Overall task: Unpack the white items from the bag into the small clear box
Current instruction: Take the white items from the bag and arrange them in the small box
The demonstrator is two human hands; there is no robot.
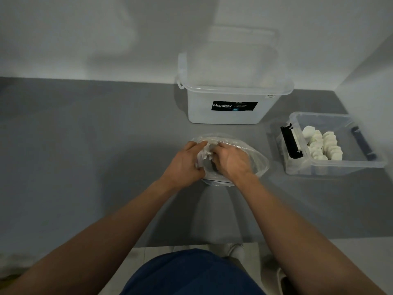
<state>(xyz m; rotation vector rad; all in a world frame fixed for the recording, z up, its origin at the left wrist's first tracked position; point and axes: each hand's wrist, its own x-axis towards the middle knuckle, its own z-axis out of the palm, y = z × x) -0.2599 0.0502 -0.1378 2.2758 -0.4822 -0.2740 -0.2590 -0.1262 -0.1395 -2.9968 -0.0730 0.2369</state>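
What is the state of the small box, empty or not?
Not empty: white items lie piled inside the small box.

The fingertips of the right hand (231, 160) are hidden inside the bag (259, 165), the small print on the label (234, 106) of the big box (202, 112) is too small to read, and its contents look blurred.

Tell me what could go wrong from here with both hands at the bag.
1. The thin clear plastic bag is limp, and the left hand grips its bunched rim: a tug could tip it and spill the contents on the grey table.
2. The fingers of the right hand are hidden in the bag mouth, so its hold may be weak.
3. The small clear plastic box stands off to the right; a carried piece could drop on the way.
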